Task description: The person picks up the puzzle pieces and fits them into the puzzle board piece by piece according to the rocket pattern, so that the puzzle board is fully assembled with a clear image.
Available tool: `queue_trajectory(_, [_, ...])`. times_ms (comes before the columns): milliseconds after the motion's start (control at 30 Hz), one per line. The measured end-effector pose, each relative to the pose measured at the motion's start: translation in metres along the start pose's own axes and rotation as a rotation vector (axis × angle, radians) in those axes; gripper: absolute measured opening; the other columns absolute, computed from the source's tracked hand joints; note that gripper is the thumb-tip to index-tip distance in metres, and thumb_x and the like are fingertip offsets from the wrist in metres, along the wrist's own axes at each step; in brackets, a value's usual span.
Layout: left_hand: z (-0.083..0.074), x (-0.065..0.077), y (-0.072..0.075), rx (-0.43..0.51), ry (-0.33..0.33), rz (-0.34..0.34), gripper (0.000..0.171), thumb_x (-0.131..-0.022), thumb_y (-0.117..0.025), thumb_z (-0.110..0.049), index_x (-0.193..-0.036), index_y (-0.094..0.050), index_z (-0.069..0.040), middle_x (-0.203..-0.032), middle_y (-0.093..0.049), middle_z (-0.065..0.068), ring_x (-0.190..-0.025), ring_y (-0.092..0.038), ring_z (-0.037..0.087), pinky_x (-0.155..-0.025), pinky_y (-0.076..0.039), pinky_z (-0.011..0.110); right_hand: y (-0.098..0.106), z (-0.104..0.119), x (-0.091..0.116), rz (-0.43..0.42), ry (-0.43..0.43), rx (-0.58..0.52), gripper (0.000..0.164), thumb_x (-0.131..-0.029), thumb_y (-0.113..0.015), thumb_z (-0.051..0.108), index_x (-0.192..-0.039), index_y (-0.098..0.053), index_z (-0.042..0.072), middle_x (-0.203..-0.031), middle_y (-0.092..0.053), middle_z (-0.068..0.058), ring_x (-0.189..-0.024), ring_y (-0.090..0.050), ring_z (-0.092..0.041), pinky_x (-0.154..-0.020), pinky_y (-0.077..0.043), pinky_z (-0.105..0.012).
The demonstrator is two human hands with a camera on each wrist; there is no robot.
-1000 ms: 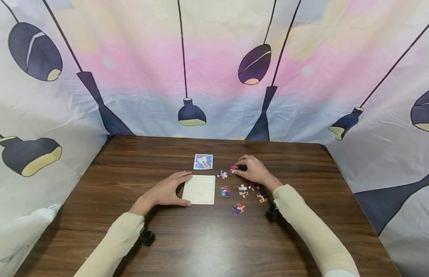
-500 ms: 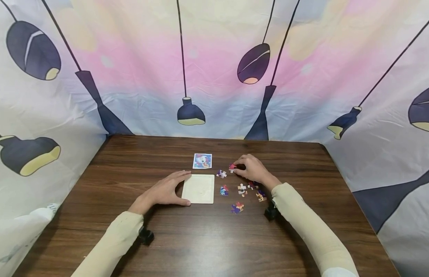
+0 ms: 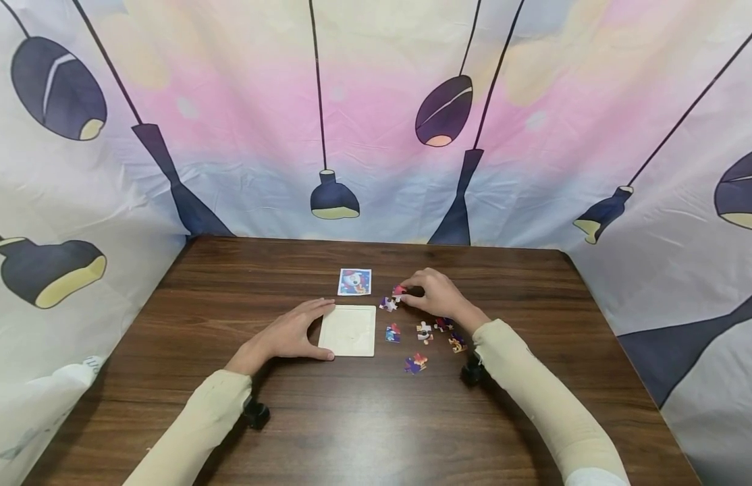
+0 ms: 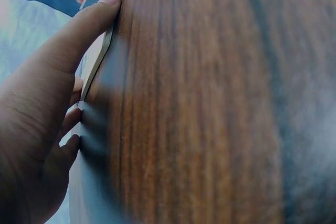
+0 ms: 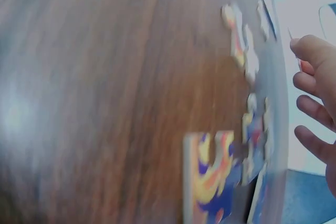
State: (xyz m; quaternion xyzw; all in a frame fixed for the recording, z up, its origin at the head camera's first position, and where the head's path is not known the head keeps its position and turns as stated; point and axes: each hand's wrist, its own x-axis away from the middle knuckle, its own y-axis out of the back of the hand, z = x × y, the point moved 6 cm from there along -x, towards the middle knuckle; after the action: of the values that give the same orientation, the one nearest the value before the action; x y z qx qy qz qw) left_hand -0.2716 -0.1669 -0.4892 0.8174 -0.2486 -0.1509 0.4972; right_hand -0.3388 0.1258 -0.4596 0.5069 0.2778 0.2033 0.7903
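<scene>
A pale square puzzle tray (image 3: 348,331) lies on the table. My left hand (image 3: 289,334) spans its left side, with the thumb at the near edge and the index finger at the far left corner; the left wrist view shows the thumb (image 4: 92,30) against the tray's edge. My right hand (image 3: 439,295) pinches a pink and red jigsaw piece (image 3: 398,291) between thumb and index finger. It hangs close by a purple and white jigsaw piece (image 3: 389,304). In the right wrist view the other fingers (image 5: 315,111) are spread, and the held piece shows only edge-on.
A small printed picture card (image 3: 354,282) lies behind the tray. Several loose jigsaw pieces lie to the tray's right, among them a blue and red one (image 3: 393,333), a white one (image 3: 424,331) and a purple and orange one (image 3: 416,364). A printed curtain (image 3: 376,121) hangs behind the table.
My right hand has moved a little to the left with the pink and red jigsaw piece, closer to the purple and white one. The left hand and the tray have stayed put.
</scene>
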Motion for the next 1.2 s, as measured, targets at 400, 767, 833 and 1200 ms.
queue_trajectory(400, [0.0, -0.001, 0.0, -0.004, 0.013, 0.012, 0.114, -0.071, -0.08, -0.073, -0.158, -0.04, -0.011, -0.164, -0.035, 0.008, -0.152, -0.03, 0.032, -0.117, -0.034, 0.056, 0.001, 0.039, -0.008, -0.009, 0.065, -0.063, 0.033, -0.097, -0.072, 0.035, -0.123, -0.076, 0.015, -0.115, -0.074, -0.002, -0.108, -0.066, -0.019, -0.091, -0.056, -0.041])
queue_trajectory(767, [-0.001, -0.001, 0.0, 0.0, 0.024, 0.021, 0.113, -0.071, -0.079, -0.074, -0.158, -0.041, -0.011, -0.164, -0.036, 0.008, -0.151, -0.031, 0.032, -0.116, -0.035, 0.058, -0.014, 0.071, -0.019, -0.003, 0.142, -0.107, 0.031, -0.097, -0.072, 0.031, -0.121, -0.077, 0.013, -0.112, -0.075, -0.003, -0.097, -0.068, -0.018, -0.082, -0.056, -0.036])
queue_trajectory(833, [-0.001, -0.001, 0.0, 0.003, 0.023, 0.018, 0.113, -0.072, -0.079, -0.073, -0.157, -0.041, -0.011, -0.163, -0.036, 0.008, -0.151, -0.031, 0.032, -0.116, -0.035, 0.059, -0.019, 0.075, -0.021, 0.012, 0.152, -0.105, 0.031, -0.098, -0.071, 0.032, -0.122, -0.076, 0.014, -0.113, -0.075, -0.002, -0.098, -0.068, -0.017, -0.085, -0.057, -0.035])
queue_trajectory(1200, [0.0, -0.002, -0.001, -0.004, 0.019, 0.025, 0.113, -0.073, -0.079, -0.073, -0.158, -0.039, -0.011, -0.164, -0.036, 0.011, -0.151, -0.031, 0.034, -0.115, -0.035, 0.06, -0.043, 0.088, -0.036, 0.067, 0.147, -0.087, 0.03, -0.099, -0.069, 0.034, -0.123, -0.077, 0.018, -0.123, -0.073, -0.002, -0.119, -0.065, -0.021, -0.101, -0.053, -0.04])
